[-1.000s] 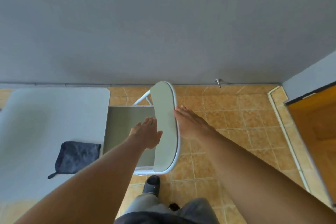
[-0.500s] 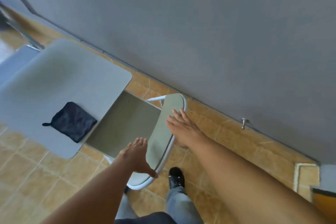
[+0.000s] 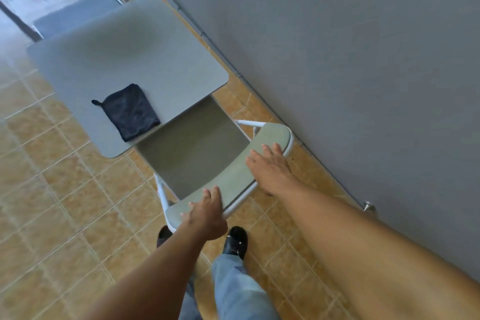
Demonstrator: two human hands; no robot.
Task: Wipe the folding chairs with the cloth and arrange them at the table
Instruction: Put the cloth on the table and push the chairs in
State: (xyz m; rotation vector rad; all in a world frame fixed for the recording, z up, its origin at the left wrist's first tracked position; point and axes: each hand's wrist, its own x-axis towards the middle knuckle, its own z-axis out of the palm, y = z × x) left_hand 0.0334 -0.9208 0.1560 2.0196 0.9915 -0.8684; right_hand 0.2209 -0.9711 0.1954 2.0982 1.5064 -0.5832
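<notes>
Chair backrest [image 3: 233, 179], both hands' fingers [image 3: 270, 153] spread flat on it

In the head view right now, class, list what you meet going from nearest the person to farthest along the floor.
black shoe → left hand → chair backrest → chair seat → dark cloth → grey table

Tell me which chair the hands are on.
The near folding chair, seat tucked under the table: both the left hand and right hand rest on its backrest. The other chair, beyond the table, is untouched.
</notes>
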